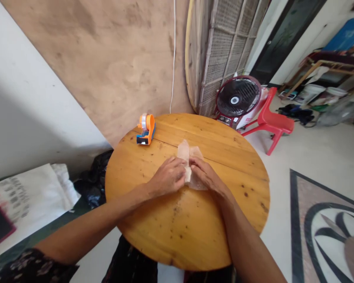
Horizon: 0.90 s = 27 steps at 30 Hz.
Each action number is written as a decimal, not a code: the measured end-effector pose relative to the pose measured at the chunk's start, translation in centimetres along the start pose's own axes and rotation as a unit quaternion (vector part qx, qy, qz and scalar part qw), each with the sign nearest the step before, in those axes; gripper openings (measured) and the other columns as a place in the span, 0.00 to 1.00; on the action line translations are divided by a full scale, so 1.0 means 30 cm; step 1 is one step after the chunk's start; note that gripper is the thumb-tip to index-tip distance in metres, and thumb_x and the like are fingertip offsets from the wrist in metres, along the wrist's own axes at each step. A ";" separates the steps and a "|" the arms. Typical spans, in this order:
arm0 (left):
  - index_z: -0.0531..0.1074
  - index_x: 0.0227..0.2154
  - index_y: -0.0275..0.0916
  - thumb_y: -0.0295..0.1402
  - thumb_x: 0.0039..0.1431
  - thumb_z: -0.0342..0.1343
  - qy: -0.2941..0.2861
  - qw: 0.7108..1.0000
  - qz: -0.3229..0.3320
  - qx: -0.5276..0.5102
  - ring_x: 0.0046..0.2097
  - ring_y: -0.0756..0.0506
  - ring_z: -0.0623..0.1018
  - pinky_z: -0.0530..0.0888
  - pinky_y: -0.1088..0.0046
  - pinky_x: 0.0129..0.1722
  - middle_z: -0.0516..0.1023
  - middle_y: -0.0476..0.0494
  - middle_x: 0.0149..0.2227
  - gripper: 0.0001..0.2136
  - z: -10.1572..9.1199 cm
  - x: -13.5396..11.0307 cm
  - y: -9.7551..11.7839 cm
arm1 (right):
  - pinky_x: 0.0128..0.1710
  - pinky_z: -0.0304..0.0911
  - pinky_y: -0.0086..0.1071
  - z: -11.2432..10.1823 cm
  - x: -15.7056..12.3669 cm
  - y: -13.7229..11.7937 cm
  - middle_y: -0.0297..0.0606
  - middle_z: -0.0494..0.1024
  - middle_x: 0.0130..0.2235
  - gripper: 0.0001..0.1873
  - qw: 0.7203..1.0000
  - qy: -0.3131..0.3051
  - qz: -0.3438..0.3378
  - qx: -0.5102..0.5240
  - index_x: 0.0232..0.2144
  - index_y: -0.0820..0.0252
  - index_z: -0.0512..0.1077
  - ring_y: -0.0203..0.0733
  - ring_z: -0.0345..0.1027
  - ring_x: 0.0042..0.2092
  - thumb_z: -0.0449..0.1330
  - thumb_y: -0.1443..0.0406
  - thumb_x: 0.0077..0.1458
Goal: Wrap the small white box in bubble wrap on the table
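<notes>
A small piece of translucent plastic wrap [183, 151], folded round something pale, lies near the middle of the round wooden table [177, 232]. My left hand [170, 173] grips its left side with fingers curled and pressed together. On the right side, my right hand [205, 173] has its fingers bent over the wrap, pinching a fold. The wrap's loose ends stick up beyond my fingers, and one part spreads under my right hand. What lies inside is too blurred to name. An orange and blue tape dispenser [147, 130] with a roll of clear tape stands at the table's far left.
A plywood board [120, 59] leans behind the table. A dark red fan [238, 96] and a red plastic chair [273, 118] stand beyond the far right edge. White sacks [32, 192] and a black plastic bag [94, 184] lie to the left.
</notes>
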<state>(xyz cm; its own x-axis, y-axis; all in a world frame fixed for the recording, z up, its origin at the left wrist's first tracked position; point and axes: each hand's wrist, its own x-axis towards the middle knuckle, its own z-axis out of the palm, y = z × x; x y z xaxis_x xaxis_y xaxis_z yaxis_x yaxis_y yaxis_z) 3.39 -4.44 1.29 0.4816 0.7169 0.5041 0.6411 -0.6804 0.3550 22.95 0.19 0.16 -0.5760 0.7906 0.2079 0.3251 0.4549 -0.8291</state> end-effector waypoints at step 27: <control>0.64 0.31 0.39 0.26 0.48 0.50 -0.099 0.987 -0.038 -0.117 0.41 0.43 0.73 0.69 0.65 0.45 0.73 0.43 0.36 0.06 -0.008 0.038 -0.048 | 0.22 0.54 0.24 -0.047 0.236 0.128 0.28 0.66 0.22 0.11 0.984 -0.028 0.159 0.079 0.33 0.62 0.70 0.30 0.57 0.22 0.50 0.65 0.50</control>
<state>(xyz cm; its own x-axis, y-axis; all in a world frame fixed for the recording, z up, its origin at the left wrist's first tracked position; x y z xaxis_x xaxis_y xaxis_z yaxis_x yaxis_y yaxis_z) 2.86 -2.66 1.54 0.5596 0.7674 0.3130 0.5355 -0.6230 0.5702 21.17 8.12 -0.82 -0.5058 0.8569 -0.0994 0.3773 0.1162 -0.9188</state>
